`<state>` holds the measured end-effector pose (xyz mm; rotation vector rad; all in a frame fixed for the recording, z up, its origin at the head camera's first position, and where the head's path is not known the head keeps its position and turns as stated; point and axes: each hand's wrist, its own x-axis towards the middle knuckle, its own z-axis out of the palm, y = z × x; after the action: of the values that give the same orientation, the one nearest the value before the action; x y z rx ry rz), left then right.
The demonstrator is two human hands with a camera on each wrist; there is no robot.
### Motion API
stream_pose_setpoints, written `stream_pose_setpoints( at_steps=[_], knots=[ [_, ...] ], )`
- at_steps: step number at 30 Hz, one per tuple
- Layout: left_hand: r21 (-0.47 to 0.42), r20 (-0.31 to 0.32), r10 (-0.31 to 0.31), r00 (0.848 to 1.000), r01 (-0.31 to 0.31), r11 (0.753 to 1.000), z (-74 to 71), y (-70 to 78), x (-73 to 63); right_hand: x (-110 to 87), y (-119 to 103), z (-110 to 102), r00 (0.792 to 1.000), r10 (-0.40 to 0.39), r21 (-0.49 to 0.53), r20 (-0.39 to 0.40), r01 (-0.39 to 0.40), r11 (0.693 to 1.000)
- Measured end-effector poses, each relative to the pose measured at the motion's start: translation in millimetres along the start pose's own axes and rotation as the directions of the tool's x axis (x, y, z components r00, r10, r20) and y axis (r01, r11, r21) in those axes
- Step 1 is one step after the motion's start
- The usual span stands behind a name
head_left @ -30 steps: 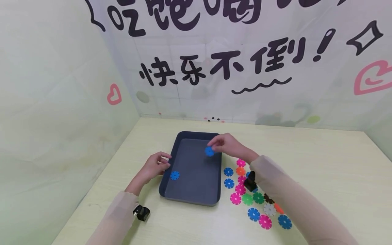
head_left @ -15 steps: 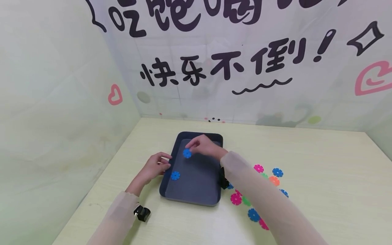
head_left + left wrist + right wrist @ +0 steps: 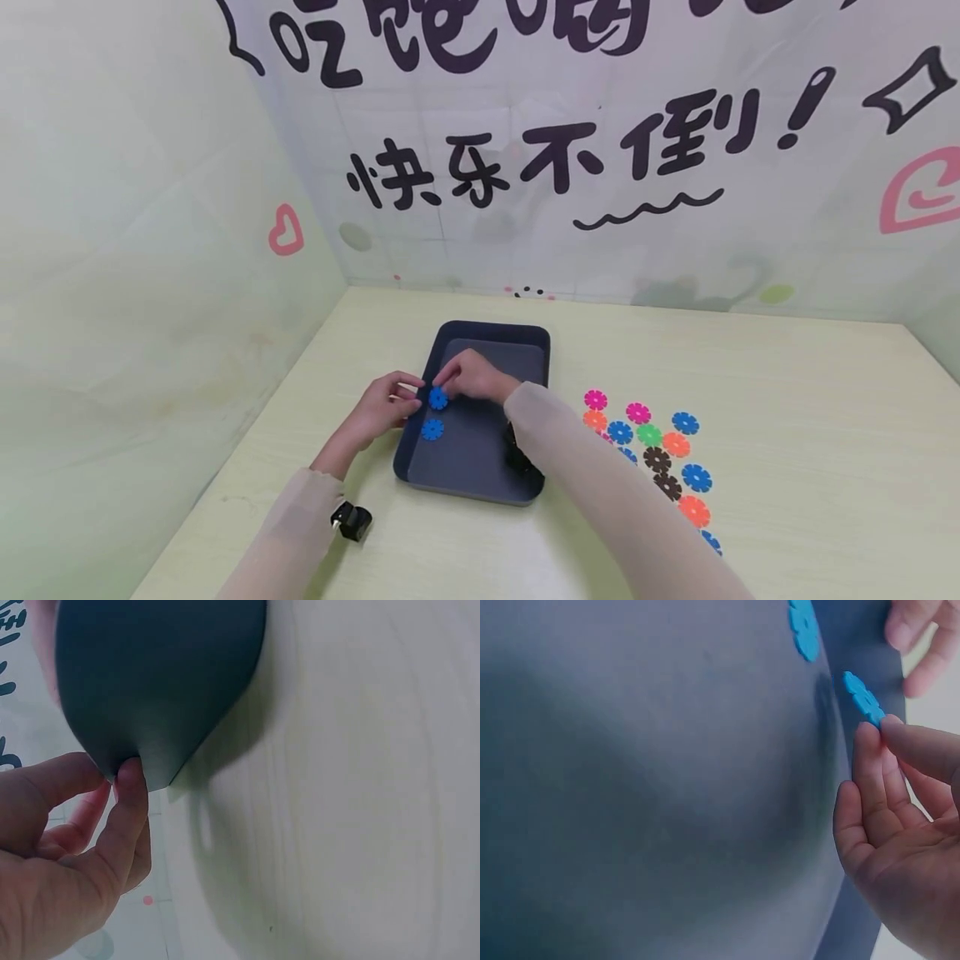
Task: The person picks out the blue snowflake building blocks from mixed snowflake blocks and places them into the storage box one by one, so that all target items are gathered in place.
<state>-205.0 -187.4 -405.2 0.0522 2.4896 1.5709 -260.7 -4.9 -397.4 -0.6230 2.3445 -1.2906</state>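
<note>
A dark grey rectangular tray lies on the table. My left hand holds its left wall; in the left wrist view the thumb and fingers pinch the rim of the tray. Over the left side of the tray, my right hand pinches a blue snowflake disc by its edge between thumb and fingertips. The right wrist view shows that disc tilted, close to the tray's wall. Another blue snowflake disc lies flat in the tray, just nearer to me than the held one.
Right of the tray, several loose snowflake discs in pink, orange, green, blue and dark brown lie on the table. My right sleeve covers part of them. A printed cloth wall stands behind the table.
My right hand has carried the blue snowflake disc leftward across the tray, from its right rim to its left side, and lower. The left hand stays at the tray's left wall.
</note>
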Motion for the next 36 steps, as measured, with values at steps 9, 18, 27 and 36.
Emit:
stream_pose_setpoints(
  at_steps=[9, 18, 27, 36],
  knots=[
    [-0.006, 0.003, 0.004, 1.0, -0.004, 1.0, -0.6, -0.1, -1.4, 1.9, 5, 13, 0.998, 0.038, -0.036, -0.042, -0.039, 0.999],
    [-0.002, 0.002, 0.0, 1.0, 0.0, 1.0, -0.8, 0.5, -1.6, 0.0, 3, 16, 0.997, 0.041, -0.078, -0.06, -0.046, 0.996],
    [-0.022, 0.017, 0.015, 1.0, -0.014, 1.0, -2.2, 12.1, -8.0, 0.7, -5, 2, 0.998, 0.029, -0.056, -0.064, -0.033, 0.998],
    [-0.028, 0.021, 0.016, 1.0, -0.015, 0.999, -1.9, 2.0, -2.0, -13.5, -18, -35, 0.997, -0.073, -0.103, -0.002, 0.073, 0.992]
  ],
)
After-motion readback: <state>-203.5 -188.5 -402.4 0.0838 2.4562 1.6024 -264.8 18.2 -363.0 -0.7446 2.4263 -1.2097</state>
